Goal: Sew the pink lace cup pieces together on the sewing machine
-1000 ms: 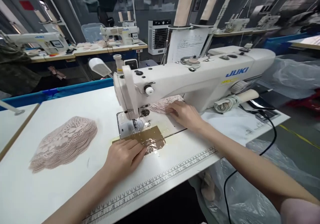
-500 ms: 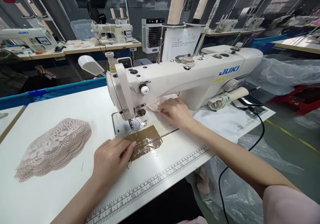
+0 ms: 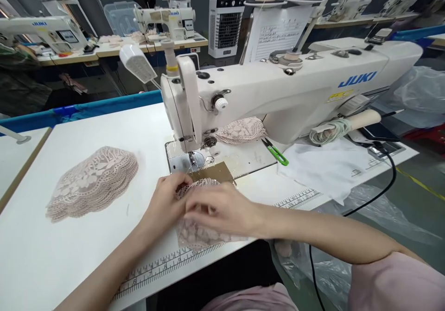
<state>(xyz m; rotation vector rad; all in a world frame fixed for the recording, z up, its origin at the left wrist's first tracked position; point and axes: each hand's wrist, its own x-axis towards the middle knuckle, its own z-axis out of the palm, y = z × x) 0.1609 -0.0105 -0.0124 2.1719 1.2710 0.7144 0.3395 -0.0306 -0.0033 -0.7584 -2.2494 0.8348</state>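
Note:
A pale pink lace piece [image 3: 200, 239] lies in front of the sewing machine's needle area, partly over the brown plate [image 3: 222, 172] and the printed ruler. My left hand [image 3: 168, 197] pinches its upper left edge. Across the middle of the lace is my right hand [image 3: 225, 209], blurred, its thumb and fingers curled together on the fabric. Both hands are close to each other, just in front of the presser foot [image 3: 192, 160]. A stack of similar lace pieces [image 3: 239, 131] rests under the machine arm, and a larger lace stack [image 3: 95, 183] lies on the left.
The white JUKI sewing machine [image 3: 288, 86] spans the table. Green thread snips [image 3: 276, 152] lie right of the needle area, beside white cloth [image 3: 323, 165]. A roll with wound cord [image 3: 333, 130] sits against the machine's base. A black cable [image 3: 392, 181] hangs over the table's right edge.
My right hand has come from the stack under the machine arm to the front, with a lace piece now beneath it. My left hand has closed on the lace edge. The snips are now uncovered.

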